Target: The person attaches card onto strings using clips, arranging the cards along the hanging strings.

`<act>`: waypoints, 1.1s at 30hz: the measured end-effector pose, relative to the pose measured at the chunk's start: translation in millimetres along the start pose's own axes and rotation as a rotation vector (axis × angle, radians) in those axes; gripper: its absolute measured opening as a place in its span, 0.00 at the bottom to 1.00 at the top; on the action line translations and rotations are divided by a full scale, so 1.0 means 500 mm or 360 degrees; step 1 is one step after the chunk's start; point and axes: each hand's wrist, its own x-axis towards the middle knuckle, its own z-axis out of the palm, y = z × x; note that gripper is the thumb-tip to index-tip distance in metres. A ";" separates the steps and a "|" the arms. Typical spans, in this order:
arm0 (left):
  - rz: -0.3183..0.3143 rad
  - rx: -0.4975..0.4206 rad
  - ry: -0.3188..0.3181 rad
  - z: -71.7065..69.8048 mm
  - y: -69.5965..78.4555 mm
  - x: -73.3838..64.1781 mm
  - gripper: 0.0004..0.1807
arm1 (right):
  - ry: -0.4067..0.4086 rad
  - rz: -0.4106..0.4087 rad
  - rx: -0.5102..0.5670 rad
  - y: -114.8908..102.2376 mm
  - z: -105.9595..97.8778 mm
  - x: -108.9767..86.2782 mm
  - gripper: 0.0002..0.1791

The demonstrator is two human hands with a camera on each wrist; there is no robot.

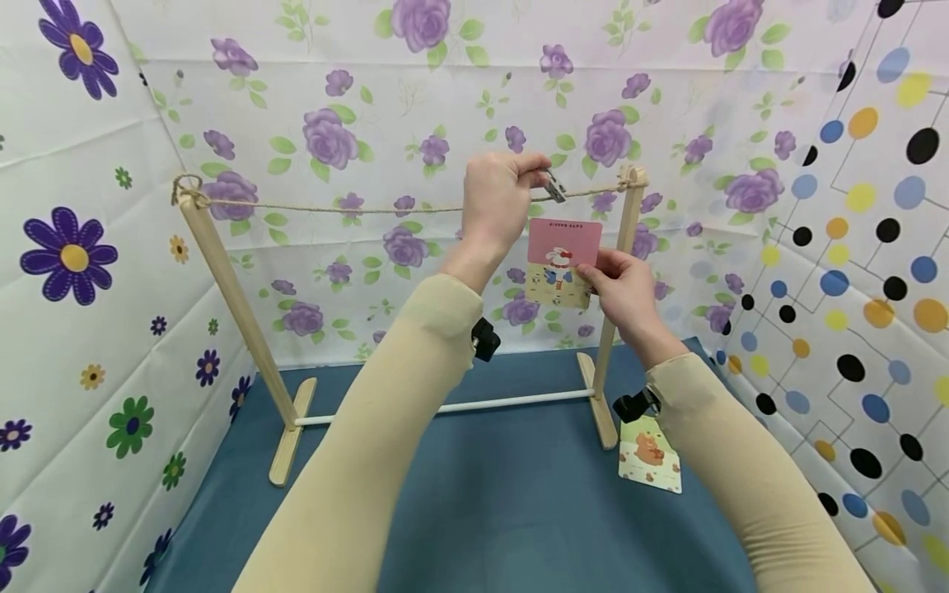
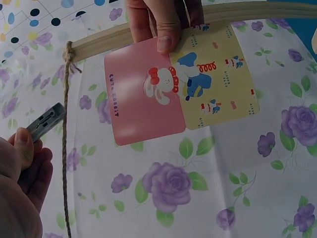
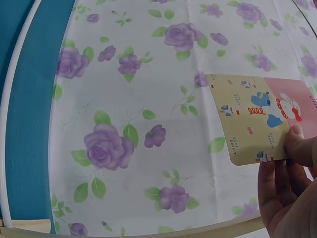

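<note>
My left hand (image 1: 498, 198) pinches a grey clip (image 1: 553, 186) at the level of the twine (image 1: 356, 210), near its right end. In the left wrist view the clip (image 2: 45, 121) lies close beside the twine (image 2: 65, 129); whether they touch I cannot tell. My right hand (image 1: 626, 292) grips a pink and yellow card (image 1: 563, 262) with a rabbit picture by its right edge. The card hangs upright below the twine, apart from the clip. In the right wrist view the thumb lies over the face of the card (image 3: 255, 119), the other fingers behind it.
The twine is tied between two wooden posts (image 1: 237, 309), joined low down by a white rod (image 1: 519, 402). A second card (image 1: 649, 455) with a bear picture lies on the blue tabletop (image 1: 474, 511) by the right foot. Flowered cloth (image 1: 415, 99) hangs behind.
</note>
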 end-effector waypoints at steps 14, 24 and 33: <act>-0.0091 0.0201 -0.0071 0.010 0.018 -0.004 0.13 | 0.0010 0.0002 0.0023 -0.007 0.000 0.001 0.18; -0.0103 0.0422 -0.0135 0.026 0.023 0.000 0.20 | 0.0012 -0.0006 0.0021 -0.007 0.000 -0.003 0.19; -0.0082 0.0443 -0.0174 0.036 0.020 0.002 0.13 | 0.0014 -0.0019 0.0037 -0.001 -0.005 -0.001 0.18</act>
